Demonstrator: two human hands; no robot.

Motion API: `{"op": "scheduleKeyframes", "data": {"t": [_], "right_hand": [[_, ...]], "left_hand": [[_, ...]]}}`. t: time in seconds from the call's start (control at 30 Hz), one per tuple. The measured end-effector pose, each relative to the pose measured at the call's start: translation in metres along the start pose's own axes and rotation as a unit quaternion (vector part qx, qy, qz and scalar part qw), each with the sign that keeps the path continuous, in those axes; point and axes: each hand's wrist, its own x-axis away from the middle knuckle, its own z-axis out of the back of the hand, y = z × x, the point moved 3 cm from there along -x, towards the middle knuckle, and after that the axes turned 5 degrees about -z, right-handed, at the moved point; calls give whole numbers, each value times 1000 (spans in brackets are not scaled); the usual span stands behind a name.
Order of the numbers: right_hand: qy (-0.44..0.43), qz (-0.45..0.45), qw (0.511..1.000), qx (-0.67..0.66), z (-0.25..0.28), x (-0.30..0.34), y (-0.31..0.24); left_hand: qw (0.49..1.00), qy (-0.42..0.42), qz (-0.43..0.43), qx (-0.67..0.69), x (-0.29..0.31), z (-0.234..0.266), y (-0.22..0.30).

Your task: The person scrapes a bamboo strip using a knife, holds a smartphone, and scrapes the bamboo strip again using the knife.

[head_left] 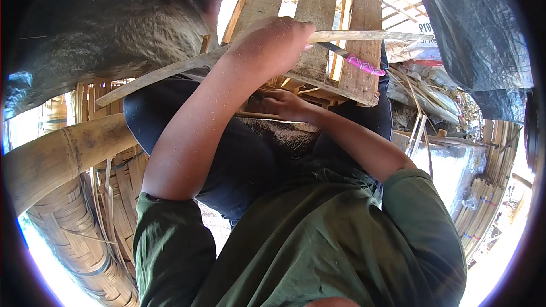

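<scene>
A long, pale bamboo strip runs crosswise beneath my left wrist and comes out on the far side of the hand. My left hand is closed around it above a wooden slatted bench. Lower down, by the bench's near edge, my right hand has its fingers curled in shadow around something dark that I cannot make out. Beside the strip, on the bench slats, lies a knife with a pink-wrapped handle. Its dark blade points toward my left hand and passes partly under the strip.
At the left a thick bamboo pole crosses above a woven bamboo basket. Dark plastic sheeting hangs at the upper left, and another sheet at the upper right. Bundled bamboo strips stand at the right.
</scene>
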Motion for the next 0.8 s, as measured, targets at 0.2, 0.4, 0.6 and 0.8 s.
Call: {"op": "scheduleKeyframes", "data": {"t": [0.2, 0.4, 0.6, 0.8], "right_hand": [[-7, -166, 968, -190, 18, 12, -5], [-34, -177, 926, -332, 19, 13, -3], [-104, -162, 872, -449, 15, 15, -10], [-164, -146, 860, -460, 16, 16, -10]], "left_hand": [[1000, 3, 1, 5, 1, 2, 3], [1000, 5, -6, 5, 0, 2, 4], [1000, 16, -6, -1, 1, -1, 1], [1000, 15, -11, -5, 0, -1, 3]]}}
